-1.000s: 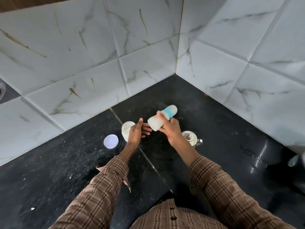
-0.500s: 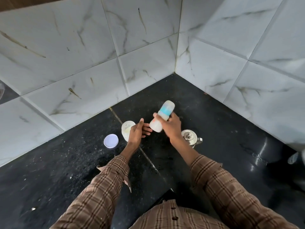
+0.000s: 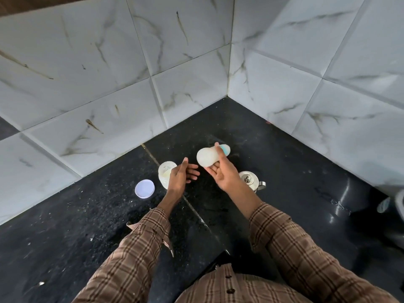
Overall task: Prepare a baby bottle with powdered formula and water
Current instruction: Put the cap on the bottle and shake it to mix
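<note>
My right hand (image 3: 222, 171) grips a baby bottle (image 3: 207, 157) full of milky white liquid, held tilted over the black counter with its base toward me and its blue collar and cap pointing away. My left hand (image 3: 182, 174) hangs just left of the bottle with straight fingers, holding nothing and apart from it. Behind my left hand stands an open formula jar (image 3: 165, 172) with pale powder inside. Its white round lid (image 3: 144, 188) lies flat on the counter to the jar's left.
A steel lidded jug (image 3: 249, 179) with a knob stands on the black stone counter (image 3: 76, 226) just right of my right hand. White marble-look tiled walls meet in a corner behind. A dark rounded object and something pale sit at the far right edge.
The bottle swung in my right hand, from lying sideways to nearly upright and now tilted base toward me. My left hand stayed beside it, open.
</note>
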